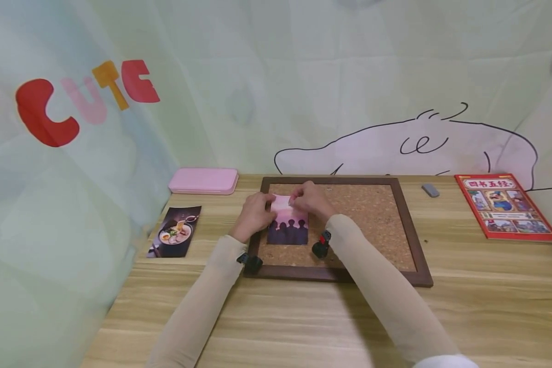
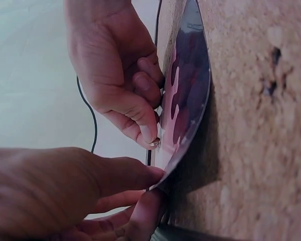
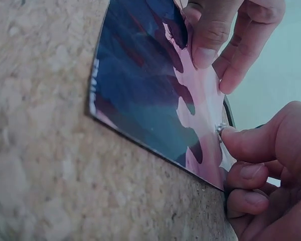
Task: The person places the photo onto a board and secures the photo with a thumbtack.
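Note:
A photo card [image 1: 288,232] with a pink sky and dark silhouettes lies over the left part of a framed cork board [image 1: 359,220]. My left hand [image 1: 254,213] pinches its left edge, thumb on the face and a finger behind, as the left wrist view shows. There the card [image 2: 190,85] bows away from the cork. Between thumb and forefinger, my right hand [image 1: 314,200] holds a small shiny push pin [image 3: 221,128] against the card's pink upper part. The pin's point is hidden in the right wrist view.
On the left of the wooden table lie a ramen photo [image 1: 177,232] and a pink case [image 1: 204,181]. To the right of the board are a small grey block [image 1: 430,190] and a red book [image 1: 506,207]. A printed curtain [image 1: 349,92] hangs right behind.

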`<state>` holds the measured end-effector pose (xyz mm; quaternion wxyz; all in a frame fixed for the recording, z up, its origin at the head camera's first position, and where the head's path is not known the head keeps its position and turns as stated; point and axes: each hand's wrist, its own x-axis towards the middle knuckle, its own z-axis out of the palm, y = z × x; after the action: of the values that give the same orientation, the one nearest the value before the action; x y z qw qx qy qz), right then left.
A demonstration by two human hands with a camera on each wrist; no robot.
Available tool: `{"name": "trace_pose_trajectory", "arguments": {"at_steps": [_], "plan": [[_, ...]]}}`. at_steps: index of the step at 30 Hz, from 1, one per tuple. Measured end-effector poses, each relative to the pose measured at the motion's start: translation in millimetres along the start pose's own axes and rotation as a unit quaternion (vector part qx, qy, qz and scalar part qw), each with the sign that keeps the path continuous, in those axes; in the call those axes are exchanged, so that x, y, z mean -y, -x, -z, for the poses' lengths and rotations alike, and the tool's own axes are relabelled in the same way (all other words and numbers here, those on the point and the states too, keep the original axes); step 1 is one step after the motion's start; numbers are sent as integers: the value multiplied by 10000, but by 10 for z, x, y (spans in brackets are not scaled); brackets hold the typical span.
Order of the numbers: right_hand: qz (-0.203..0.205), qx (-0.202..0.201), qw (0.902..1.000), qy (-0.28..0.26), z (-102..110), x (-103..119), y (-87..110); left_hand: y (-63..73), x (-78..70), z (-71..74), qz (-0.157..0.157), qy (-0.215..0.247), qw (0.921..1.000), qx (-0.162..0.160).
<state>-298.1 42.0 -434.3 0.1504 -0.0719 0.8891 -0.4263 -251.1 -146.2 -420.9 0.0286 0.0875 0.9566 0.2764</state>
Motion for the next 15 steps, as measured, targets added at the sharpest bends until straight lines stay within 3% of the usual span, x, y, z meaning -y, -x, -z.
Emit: {"name": "trace_pose_trajectory", "arguments": {"at_steps": [7, 15], "plan": [[5, -179, 9997, 168, 11, 25, -7, -16, 27, -16, -203, -55, 9998, -61], [-159, -178, 9997, -51, 25, 38, -14, -23, 19, -26, -83, -29, 10000, 25]]}}
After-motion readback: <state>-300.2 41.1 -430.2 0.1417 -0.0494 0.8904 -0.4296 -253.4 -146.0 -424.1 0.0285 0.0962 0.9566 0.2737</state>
